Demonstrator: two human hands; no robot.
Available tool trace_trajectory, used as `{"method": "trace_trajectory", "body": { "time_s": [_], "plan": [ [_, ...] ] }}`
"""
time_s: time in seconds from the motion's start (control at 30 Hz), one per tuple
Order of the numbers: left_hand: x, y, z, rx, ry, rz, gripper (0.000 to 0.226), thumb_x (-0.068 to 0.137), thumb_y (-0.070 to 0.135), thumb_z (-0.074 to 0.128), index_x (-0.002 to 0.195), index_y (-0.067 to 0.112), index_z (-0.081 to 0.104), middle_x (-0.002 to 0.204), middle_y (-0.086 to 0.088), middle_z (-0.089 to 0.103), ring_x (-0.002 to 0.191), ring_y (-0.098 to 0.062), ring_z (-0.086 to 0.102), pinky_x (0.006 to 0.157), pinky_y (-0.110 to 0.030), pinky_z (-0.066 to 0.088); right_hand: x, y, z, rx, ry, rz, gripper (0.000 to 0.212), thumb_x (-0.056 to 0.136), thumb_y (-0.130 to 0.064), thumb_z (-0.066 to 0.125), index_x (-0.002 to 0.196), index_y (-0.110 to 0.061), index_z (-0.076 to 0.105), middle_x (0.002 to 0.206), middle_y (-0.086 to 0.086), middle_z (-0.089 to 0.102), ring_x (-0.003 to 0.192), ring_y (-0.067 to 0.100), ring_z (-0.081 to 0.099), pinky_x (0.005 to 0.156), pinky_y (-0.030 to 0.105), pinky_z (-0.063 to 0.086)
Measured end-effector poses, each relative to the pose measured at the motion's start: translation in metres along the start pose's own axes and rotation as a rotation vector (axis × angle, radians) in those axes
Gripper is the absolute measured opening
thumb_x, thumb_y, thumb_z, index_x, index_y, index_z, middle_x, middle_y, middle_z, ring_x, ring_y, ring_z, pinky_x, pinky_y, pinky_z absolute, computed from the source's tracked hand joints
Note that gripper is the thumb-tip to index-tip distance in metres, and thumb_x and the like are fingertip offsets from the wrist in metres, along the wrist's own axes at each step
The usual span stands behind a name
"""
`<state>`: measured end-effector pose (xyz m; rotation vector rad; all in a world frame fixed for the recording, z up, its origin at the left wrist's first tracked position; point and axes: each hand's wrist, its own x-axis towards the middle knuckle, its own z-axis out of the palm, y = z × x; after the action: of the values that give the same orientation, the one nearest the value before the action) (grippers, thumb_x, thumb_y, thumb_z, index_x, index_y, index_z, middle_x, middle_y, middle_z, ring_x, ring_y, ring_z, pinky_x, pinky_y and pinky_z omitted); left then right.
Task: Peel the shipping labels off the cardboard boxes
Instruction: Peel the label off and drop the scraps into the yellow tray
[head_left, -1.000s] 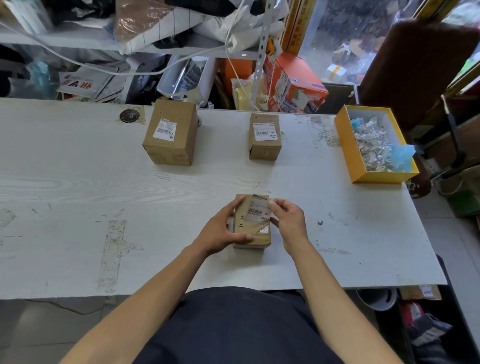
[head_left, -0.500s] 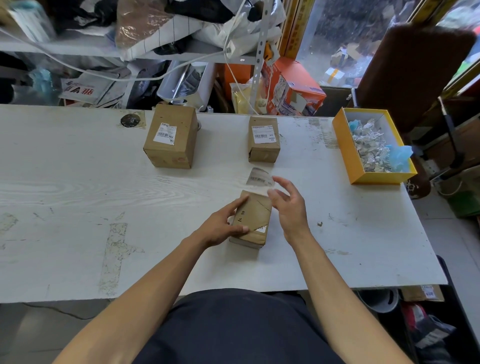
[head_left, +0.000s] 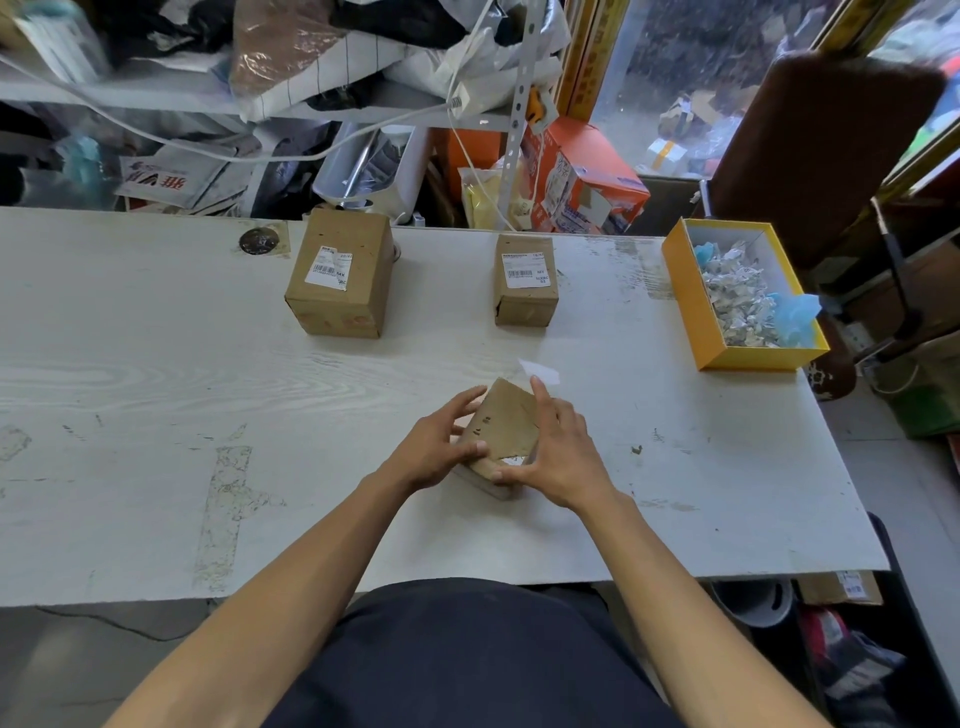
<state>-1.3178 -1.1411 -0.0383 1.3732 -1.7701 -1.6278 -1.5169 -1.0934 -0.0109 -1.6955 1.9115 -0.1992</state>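
Observation:
A small cardboard box (head_left: 506, 428) lies tilted on the white table (head_left: 156, 395) in front of me. My left hand (head_left: 434, 452) grips its left side. My right hand (head_left: 563, 452) covers its right side, thumb on the near corner beside a white label scrap (head_left: 511, 460). A peeled white label (head_left: 540, 371) sits just past my right index fingertip; whether it sticks to the finger I cannot tell. Two more boxes stand further back: a larger box (head_left: 340, 306) and a smaller box (head_left: 524, 309), each with a label on top.
A yellow box (head_left: 691, 312) holding crumpled labels and blue scraps stands at the table's right side. A round dark disc (head_left: 258, 240) lies at the back left. Cluttered shelves, cables and an orange carton (head_left: 582, 182) line the far edge.
The label came off the small box's top, lifted by my right hand. That hand has come back down onto the box, which has turned slightly. The label is now beyond my fingertip.

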Motion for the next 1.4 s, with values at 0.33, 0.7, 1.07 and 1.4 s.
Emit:
{"method": "trace_trajectory", "body": {
  "time_s": [0.33,0.7,1.07,1.4],
  "plan": [
    [0.011,0.012,0.006,0.210,0.111,0.025,0.042,0.099,0.007,0.050,0.138,0.020,0.056,0.135,-0.005,0.055,0.128,-0.020,0.050,0.103,-0.021,0.035,0.017,-0.003,-0.012,-0.180,-0.153,-0.212,0.130,0.062,-0.054,0.084,0.154,-0.033,-0.005,0.161,0.000,0.013,0.147,0.022,0.012,0.115,0.044,0.029],
    [-0.014,-0.013,0.012,0.235,0.209,0.046,0.076,0.090,0.019,0.068,0.155,0.027,0.028,0.153,0.003,0.042,0.137,-0.016,0.043,0.109,-0.026,0.036,0.009,-0.007,-0.003,-0.154,-0.023,-0.112,0.122,0.068,-0.067,0.071,0.155,-0.027,-0.005,0.146,0.003,0.037,0.129,0.024,0.035,0.105,0.039,0.034],
    [-0.018,0.001,0.016,-0.102,0.296,0.016,0.046,0.093,0.017,0.065,0.135,0.033,0.053,0.120,0.023,0.061,0.106,-0.002,0.063,0.078,-0.007,0.048,0.000,-0.011,0.004,0.005,0.028,-0.142,0.120,0.070,-0.058,0.077,0.154,-0.031,-0.005,0.160,0.001,0.013,0.140,0.023,0.027,0.111,0.040,0.035],
    [-0.016,0.011,0.013,-0.082,0.302,0.020,0.043,0.086,0.018,0.067,0.118,0.046,0.059,0.120,0.030,0.061,0.100,-0.001,0.065,0.075,-0.016,0.051,0.000,-0.010,0.006,0.120,-0.009,-0.053,0.122,0.067,-0.053,0.082,0.154,-0.030,0.000,0.161,-0.006,0.017,0.142,0.021,0.028,0.110,0.040,0.036]
  ]
}}
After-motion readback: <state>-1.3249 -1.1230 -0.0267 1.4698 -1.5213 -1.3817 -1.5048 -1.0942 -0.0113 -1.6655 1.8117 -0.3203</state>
